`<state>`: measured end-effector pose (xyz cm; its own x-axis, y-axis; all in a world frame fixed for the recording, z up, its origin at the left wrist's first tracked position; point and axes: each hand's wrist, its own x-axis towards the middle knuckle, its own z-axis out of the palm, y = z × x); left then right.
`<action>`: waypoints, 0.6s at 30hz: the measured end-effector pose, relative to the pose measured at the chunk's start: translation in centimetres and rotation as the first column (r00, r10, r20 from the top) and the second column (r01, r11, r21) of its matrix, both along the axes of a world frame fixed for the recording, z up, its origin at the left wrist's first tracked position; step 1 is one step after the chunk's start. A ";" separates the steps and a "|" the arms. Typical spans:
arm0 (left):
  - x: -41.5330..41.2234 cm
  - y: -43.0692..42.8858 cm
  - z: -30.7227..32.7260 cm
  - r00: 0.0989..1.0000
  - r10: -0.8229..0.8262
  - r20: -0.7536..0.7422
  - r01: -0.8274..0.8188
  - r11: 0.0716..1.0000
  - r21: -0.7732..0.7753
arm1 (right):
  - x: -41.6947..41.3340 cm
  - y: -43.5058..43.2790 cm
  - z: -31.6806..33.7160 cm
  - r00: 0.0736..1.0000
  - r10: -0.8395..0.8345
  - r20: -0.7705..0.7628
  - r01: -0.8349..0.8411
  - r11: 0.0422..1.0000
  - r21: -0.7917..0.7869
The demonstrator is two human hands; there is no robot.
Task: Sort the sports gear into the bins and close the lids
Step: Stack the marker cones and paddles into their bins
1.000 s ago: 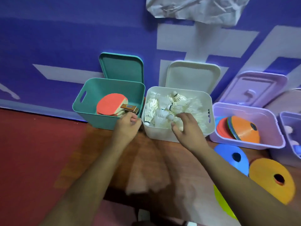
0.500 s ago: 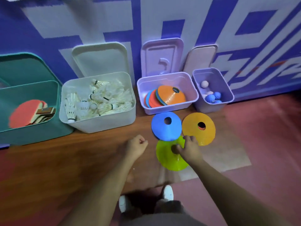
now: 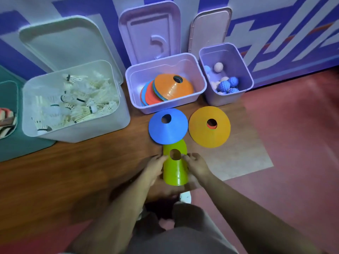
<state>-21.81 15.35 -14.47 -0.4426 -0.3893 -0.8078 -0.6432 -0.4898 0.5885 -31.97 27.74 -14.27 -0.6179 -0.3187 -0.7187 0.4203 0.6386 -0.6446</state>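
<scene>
Snugly, both hands (image 3: 156, 169) round green cone (image 3: 175, 172).

A wall (image 3: 275, 19) painted in blue and white bands runs along the far side. The wooden floor (image 3: 73, 171) gives way to red flooring (image 3: 293, 153) on the right.

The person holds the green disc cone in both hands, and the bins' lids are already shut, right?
No: the head view shows the lids standing open behind the bins. The left hand and right hand do hold the green disc cone.
</scene>
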 end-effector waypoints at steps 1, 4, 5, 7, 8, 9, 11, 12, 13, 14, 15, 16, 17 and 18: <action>0.1 0.2 -0.1 0.999 0.034 -0.016 -0.034 0.999 0.011 | 0.3 -0.1 0.2 1.000 0.004 0.027 -0.004 1.000 -0.010; 0.6 0.1 -0.1 0.981 0.188 -0.049 -0.188 0.982 0.014 | 0.6 0.0 1.0 0.998 0.039 0.052 -0.036 0.997 -0.068; 0.9 0.0 0.2 0.969 0.242 -0.051 -0.239 0.970 0.053 | 0.6 0.1 1.1 0.997 0.051 0.055 -0.046 0.995 -0.090; 1.7 -0.7 0.6 0.951 0.304 -0.061 -0.291 0.943 0.162 | 0.5 0.4 1.5 0.995 0.101 0.028 -0.098 0.991 -0.090; 2.3 -1.2 0.7 0.946 0.315 -0.070 -0.296 0.934 0.200 | 0.3 0.6 1.8 0.990 0.143 0.001 -0.143 0.987 -0.071; 3.0 -1.9 0.7 0.941 0.327 -0.084 -0.302 0.927 0.222 | 0.0 0.6 1.7 0.979 0.199 -0.037 -0.200 0.979 -0.040; 4.5 -3.5 0.8 0.938 0.328 -0.108 -0.297 0.926 0.235 | -0.9 0.2 1.8 0.937 0.311 -0.157 -0.309 0.950 0.037; 5.4 -4.3 0.9 0.936 0.335 -0.111 -0.303 0.925 0.230 | -1.4 -0.3 1.8 0.900 0.369 -0.233 -0.362 0.929 0.072; 6.1 -5.0 1.0 0.932 0.344 -0.114 -0.313 0.922 0.229 | -2.1 -1.0 1.8 0.856 0.413 -0.312 -0.403 0.910 0.098; 6.9 -5.7 1.2 0.926 0.362 -0.110 -0.332 0.917 0.221 | -2.6 -1.9 1.8 0.801 0.459 -0.385 -0.450 0.885 0.119; 7.7 -6.4 1.0 0.916 0.387 -0.106 -0.360 0.909 0.210 | -2.9 -3.0 1.7 0.735 0.501 -0.457 -0.493 0.858 0.146; 8.3 -7.0 0.8 0.904 0.415 -0.104 -0.390 0.899 0.197 | -3.2 -4.2 1.8 0.666 0.546 -0.508 -0.536 0.824 0.184; 9.0 -7.5 0.6 0.891 0.441 -0.107 -0.417 0.889 0.189 | -3.3 -5.5 1.8 0.596 0.592 -0.543 -0.575 0.786 0.227; 9.4 -7.9 0.4 0.882 0.456 -0.116 -0.432 0.883 0.183 | -3.3 -6.9 1.8 0.527 0.639 -0.560 -0.609 0.744 0.275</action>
<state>-12.39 7.43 -14.02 -0.3724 -0.4551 -0.8088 -0.2466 -0.7917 0.5590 -35.30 20.88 -12.43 -0.5573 -0.7731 -0.3030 -0.5495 0.6169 -0.5635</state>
